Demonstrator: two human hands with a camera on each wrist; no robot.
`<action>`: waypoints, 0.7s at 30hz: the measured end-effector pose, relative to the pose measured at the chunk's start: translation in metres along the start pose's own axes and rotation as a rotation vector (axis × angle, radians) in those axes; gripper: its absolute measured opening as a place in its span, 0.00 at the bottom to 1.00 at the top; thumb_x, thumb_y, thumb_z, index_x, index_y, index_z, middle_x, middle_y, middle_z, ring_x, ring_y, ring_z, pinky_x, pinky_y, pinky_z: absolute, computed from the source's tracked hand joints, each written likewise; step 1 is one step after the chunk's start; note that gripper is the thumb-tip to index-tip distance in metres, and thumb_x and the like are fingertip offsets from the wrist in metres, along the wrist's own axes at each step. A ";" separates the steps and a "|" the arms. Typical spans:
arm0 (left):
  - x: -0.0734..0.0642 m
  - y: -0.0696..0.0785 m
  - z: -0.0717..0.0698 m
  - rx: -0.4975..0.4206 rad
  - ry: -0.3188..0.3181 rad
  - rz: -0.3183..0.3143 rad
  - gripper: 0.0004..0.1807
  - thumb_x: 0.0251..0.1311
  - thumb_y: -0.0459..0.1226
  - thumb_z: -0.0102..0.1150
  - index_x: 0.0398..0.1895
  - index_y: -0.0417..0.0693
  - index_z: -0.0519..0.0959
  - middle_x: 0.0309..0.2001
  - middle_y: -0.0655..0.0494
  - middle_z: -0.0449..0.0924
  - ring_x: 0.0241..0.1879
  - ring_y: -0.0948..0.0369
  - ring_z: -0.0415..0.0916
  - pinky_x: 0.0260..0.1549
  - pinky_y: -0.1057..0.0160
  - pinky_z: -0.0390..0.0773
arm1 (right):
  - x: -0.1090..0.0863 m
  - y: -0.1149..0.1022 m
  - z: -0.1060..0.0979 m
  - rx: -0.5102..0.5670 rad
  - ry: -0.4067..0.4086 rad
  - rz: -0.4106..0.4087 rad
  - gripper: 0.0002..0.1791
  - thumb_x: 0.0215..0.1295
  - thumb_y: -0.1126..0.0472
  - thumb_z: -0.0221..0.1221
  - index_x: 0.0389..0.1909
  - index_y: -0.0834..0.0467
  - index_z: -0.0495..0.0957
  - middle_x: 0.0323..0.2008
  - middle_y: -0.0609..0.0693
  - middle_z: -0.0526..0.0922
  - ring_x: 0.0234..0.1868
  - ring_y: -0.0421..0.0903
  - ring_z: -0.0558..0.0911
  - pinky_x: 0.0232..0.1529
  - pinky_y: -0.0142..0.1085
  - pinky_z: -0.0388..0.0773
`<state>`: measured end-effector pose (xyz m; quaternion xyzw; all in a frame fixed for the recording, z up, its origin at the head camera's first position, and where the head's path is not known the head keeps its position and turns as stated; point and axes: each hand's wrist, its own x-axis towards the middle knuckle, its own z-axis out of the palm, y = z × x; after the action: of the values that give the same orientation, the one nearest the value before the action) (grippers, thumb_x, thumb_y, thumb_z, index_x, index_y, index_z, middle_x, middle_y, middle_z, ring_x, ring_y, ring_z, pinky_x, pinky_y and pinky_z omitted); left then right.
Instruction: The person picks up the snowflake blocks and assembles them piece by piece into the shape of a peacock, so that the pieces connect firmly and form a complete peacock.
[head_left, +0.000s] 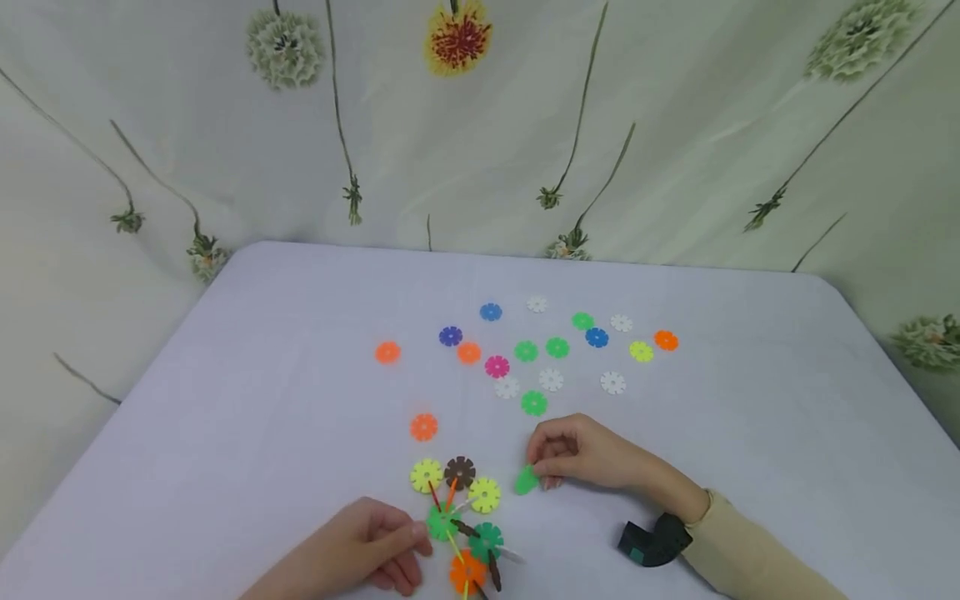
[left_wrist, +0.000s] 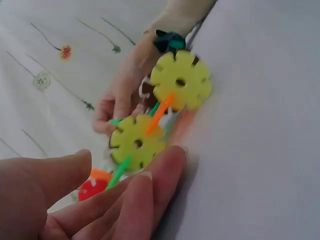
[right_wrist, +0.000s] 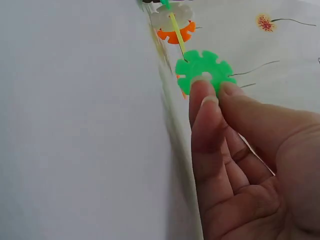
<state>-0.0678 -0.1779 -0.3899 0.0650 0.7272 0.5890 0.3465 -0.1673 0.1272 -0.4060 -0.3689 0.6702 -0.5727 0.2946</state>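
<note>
Your right hand pinches bright-green notched plastic disc by rim; left hand, at its eight o'clock, relaxed, holding nothing. Disc likely light, stiff; grip between notches.

At the lower centre of the frame, a green disc is pinched in the right hand's grip, while the left hand's grip is placed just left of a joined cluster of notched discs, contact being hard to tell. Across the middle of the pale surface, loose discs in orange, blue, green, pink, yellow and white are scattered. A flower-printed cloth is seen along the top, and a black object at lower right.
</note>
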 end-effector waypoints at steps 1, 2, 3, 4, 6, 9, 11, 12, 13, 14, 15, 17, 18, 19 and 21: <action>0.002 -0.002 0.004 -0.078 -0.024 -0.029 0.18 0.66 0.44 0.52 0.37 0.35 0.79 0.29 0.45 0.82 0.30 0.53 0.81 0.32 0.60 0.80 | -0.002 -0.001 0.001 0.015 0.007 0.000 0.04 0.63 0.71 0.57 0.35 0.70 0.75 0.27 0.56 0.81 0.26 0.49 0.81 0.31 0.39 0.80; 0.004 -0.003 0.008 -0.141 -0.035 -0.041 0.19 0.66 0.44 0.52 0.39 0.33 0.78 0.31 0.43 0.82 0.32 0.52 0.81 0.35 0.59 0.80 | -0.005 -0.001 0.003 0.036 0.012 0.000 0.05 0.63 0.71 0.57 0.36 0.70 0.74 0.28 0.57 0.81 0.28 0.49 0.82 0.32 0.41 0.80; 0.008 -0.003 0.011 -0.194 -0.032 -0.051 0.21 0.66 0.45 0.52 0.43 0.31 0.77 0.33 0.42 0.82 0.35 0.51 0.81 0.37 0.59 0.79 | -0.007 -0.002 0.005 0.058 0.014 -0.004 0.05 0.63 0.72 0.56 0.36 0.71 0.73 0.29 0.59 0.81 0.30 0.50 0.83 0.33 0.43 0.80; 0.011 -0.002 0.013 -0.241 -0.025 -0.049 0.23 0.67 0.45 0.52 0.46 0.29 0.75 0.35 0.40 0.82 0.37 0.50 0.81 0.38 0.58 0.79 | -0.009 -0.002 0.006 0.077 0.014 -0.011 0.04 0.63 0.72 0.55 0.36 0.71 0.72 0.30 0.60 0.81 0.31 0.51 0.83 0.33 0.44 0.80; 0.017 0.001 0.015 -0.289 0.011 -0.034 0.26 0.66 0.45 0.52 0.51 0.26 0.70 0.38 0.39 0.81 0.39 0.49 0.80 0.40 0.58 0.78 | -0.012 0.000 0.010 0.113 0.012 -0.025 0.04 0.64 0.74 0.54 0.37 0.72 0.71 0.31 0.62 0.81 0.34 0.53 0.83 0.34 0.45 0.80; 0.029 0.008 0.015 -0.279 0.097 -0.008 0.32 0.64 0.44 0.55 0.58 0.26 0.61 0.37 0.39 0.81 0.38 0.49 0.81 0.38 0.58 0.79 | -0.015 0.002 0.015 0.128 0.046 -0.030 0.04 0.65 0.74 0.53 0.38 0.72 0.70 0.31 0.63 0.80 0.34 0.54 0.83 0.33 0.45 0.80; 0.040 0.014 0.015 -0.235 0.146 0.013 0.36 0.62 0.43 0.59 0.60 0.27 0.56 0.35 0.40 0.81 0.35 0.49 0.81 0.36 0.58 0.79 | -0.016 0.002 0.016 0.111 0.108 -0.009 0.04 0.65 0.74 0.53 0.38 0.72 0.70 0.30 0.62 0.80 0.34 0.54 0.84 0.33 0.45 0.80; 0.046 0.017 0.016 -0.200 0.170 0.016 0.37 0.60 0.42 0.61 0.62 0.28 0.54 0.35 0.41 0.81 0.34 0.50 0.81 0.35 0.59 0.80 | -0.016 0.002 0.015 0.094 0.144 0.006 0.04 0.65 0.74 0.53 0.38 0.72 0.70 0.30 0.62 0.81 0.33 0.54 0.84 0.32 0.44 0.80; 0.051 0.020 0.016 -0.170 0.191 0.024 0.38 0.58 0.40 0.63 0.62 0.30 0.53 0.34 0.42 0.81 0.33 0.50 0.82 0.34 0.59 0.80 | -0.016 0.002 0.014 0.078 0.178 0.021 0.03 0.65 0.74 0.53 0.37 0.72 0.70 0.29 0.61 0.81 0.33 0.54 0.84 0.32 0.44 0.80; 0.056 0.023 0.016 -0.137 0.203 0.034 0.39 0.57 0.39 0.64 0.63 0.30 0.52 0.34 0.44 0.81 0.33 0.51 0.82 0.33 0.59 0.80 | -0.016 0.002 0.013 0.063 0.210 0.036 0.03 0.64 0.74 0.52 0.37 0.72 0.71 0.29 0.61 0.81 0.32 0.53 0.84 0.32 0.44 0.80; 0.061 0.026 0.015 -0.100 0.209 0.047 0.39 0.56 0.38 0.65 0.63 0.31 0.52 0.34 0.45 0.81 0.32 0.51 0.82 0.33 0.59 0.80 | -0.016 0.001 0.012 0.053 0.237 0.050 0.03 0.64 0.75 0.52 0.37 0.72 0.71 0.29 0.61 0.81 0.32 0.53 0.84 0.32 0.43 0.80; 0.067 0.031 0.012 -0.018 0.226 0.084 0.39 0.55 0.36 0.65 0.64 0.35 0.53 0.34 0.47 0.81 0.31 0.54 0.81 0.34 0.59 0.80 | -0.015 -0.001 0.010 0.034 0.276 0.069 0.02 0.64 0.76 0.52 0.37 0.72 0.71 0.29 0.61 0.81 0.32 0.53 0.84 0.32 0.42 0.80; 0.069 0.033 0.010 0.055 0.244 0.116 0.40 0.55 0.35 0.65 0.66 0.37 0.53 0.34 0.50 0.81 0.31 0.56 0.81 0.34 0.60 0.80 | -0.015 -0.002 0.009 0.023 0.290 0.075 0.02 0.64 0.76 0.51 0.36 0.71 0.71 0.29 0.61 0.81 0.32 0.53 0.84 0.32 0.42 0.80; 0.070 0.034 0.008 0.135 0.270 0.162 0.40 0.55 0.35 0.65 0.66 0.39 0.53 0.33 0.53 0.81 0.30 0.58 0.81 0.33 0.61 0.79 | -0.015 -0.003 0.008 0.011 0.301 0.080 0.02 0.64 0.76 0.52 0.36 0.71 0.71 0.29 0.61 0.81 0.32 0.52 0.84 0.32 0.41 0.80; 0.070 0.038 0.004 0.340 0.348 0.268 0.41 0.52 0.35 0.68 0.67 0.44 0.56 0.32 0.59 0.79 0.28 0.63 0.78 0.31 0.64 0.78 | -0.016 -0.006 0.007 -0.038 0.332 0.101 0.02 0.64 0.75 0.53 0.36 0.70 0.72 0.29 0.58 0.81 0.30 0.51 0.83 0.31 0.40 0.80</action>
<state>-0.1296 -0.1280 -0.3863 0.1157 0.8490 0.5016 0.1195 -0.1520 0.1363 -0.4017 -0.2404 0.7381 -0.5975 0.2011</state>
